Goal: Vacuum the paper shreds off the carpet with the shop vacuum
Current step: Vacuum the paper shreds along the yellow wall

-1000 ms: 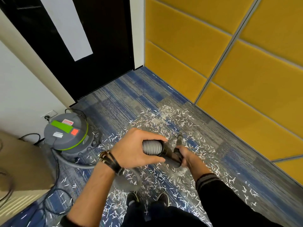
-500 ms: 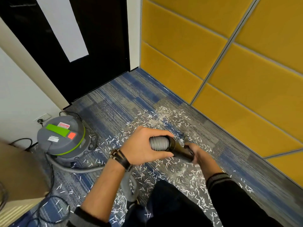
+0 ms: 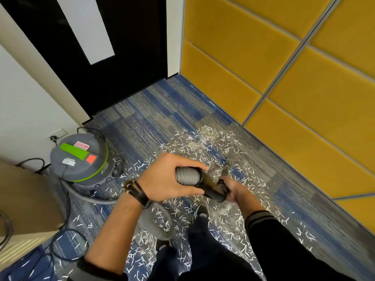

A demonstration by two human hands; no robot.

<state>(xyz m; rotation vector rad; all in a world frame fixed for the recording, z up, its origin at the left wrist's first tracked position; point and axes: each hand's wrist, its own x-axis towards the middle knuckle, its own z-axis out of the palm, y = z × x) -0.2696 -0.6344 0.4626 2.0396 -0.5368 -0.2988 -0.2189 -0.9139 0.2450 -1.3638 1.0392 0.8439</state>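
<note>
2 hands on the tool. Left hand (image 3: 168,177) curls fully round the grey hose cuff (image 3: 186,176), I judge to carry the hose's weight. Right hand (image 3: 233,187) grips the black wand (image 3: 211,185) lower down, to steer it; the tip is mostly hidden. Paper shreds (image 3: 203,142) litter the carpet (image 3: 146,126) from its yellow-wall edge to my shoes. Shop vacuum (image 3: 79,159) sits at the carpet's left edge.

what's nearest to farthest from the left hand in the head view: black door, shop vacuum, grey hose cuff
1. grey hose cuff, in the left hand's grip
2. shop vacuum, off to the left
3. black door, far ahead
</note>
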